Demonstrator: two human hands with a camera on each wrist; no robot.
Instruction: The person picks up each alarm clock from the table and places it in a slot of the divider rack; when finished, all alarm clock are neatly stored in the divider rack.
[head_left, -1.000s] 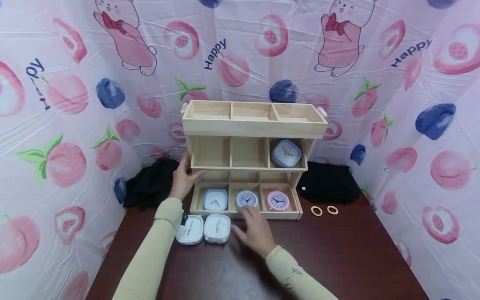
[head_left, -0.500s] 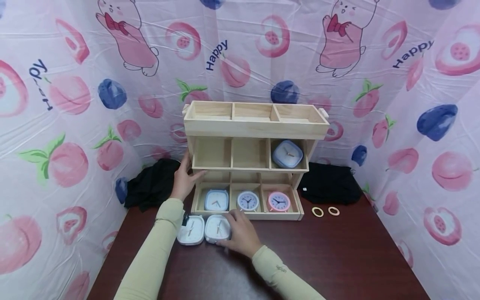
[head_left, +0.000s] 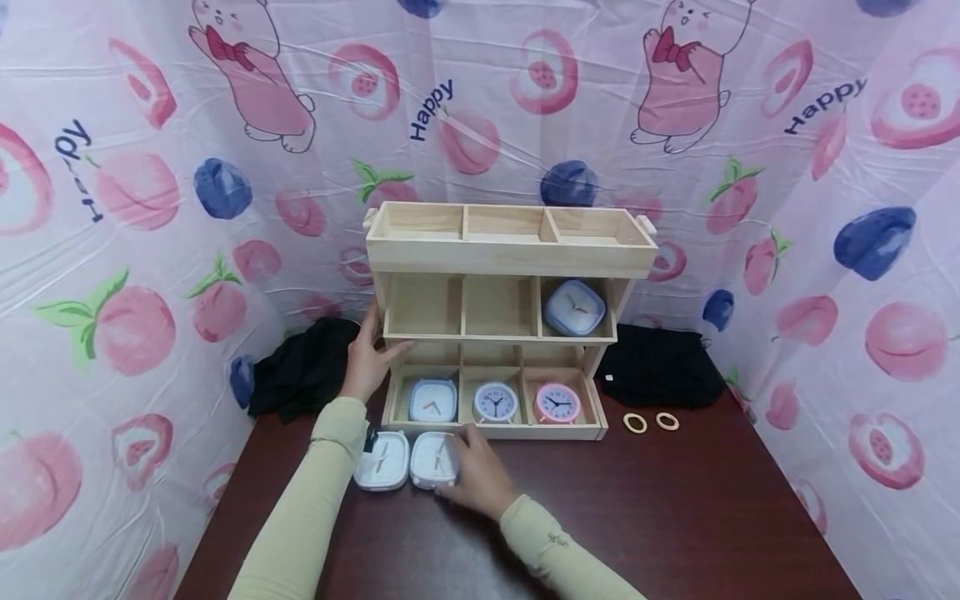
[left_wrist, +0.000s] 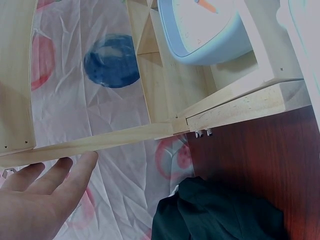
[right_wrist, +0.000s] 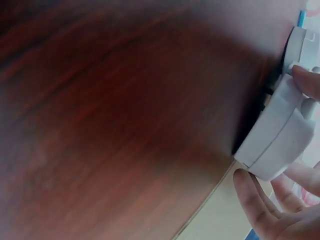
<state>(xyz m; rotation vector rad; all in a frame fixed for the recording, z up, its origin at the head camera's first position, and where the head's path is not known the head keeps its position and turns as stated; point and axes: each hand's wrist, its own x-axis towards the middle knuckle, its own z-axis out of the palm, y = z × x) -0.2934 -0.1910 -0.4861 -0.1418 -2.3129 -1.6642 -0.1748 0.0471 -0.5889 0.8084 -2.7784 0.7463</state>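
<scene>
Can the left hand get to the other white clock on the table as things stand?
Probably yes. The left hand rests on the wooden shelf's left side, and the left white clock lies uncovered just below that wrist; the right hand grips only the right white clock.

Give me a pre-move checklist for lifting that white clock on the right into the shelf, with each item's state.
1. Right hand has a grip on the white clock: ok, fingers curl round its edge in the right wrist view.
2. Left hand steadies the wooden shelf: ok, it rests on the left side.
3. A middle-row slot is free: ok, the left and centre ones hold nothing; the blue clock fills the right one.
4. Bottom row free: not ok, all three slots hold clocks.
5. Second white clock out of the way: cannot tell, it sits right alongside.
6. Clock clear of the table: not ok in the head view.
</scene>
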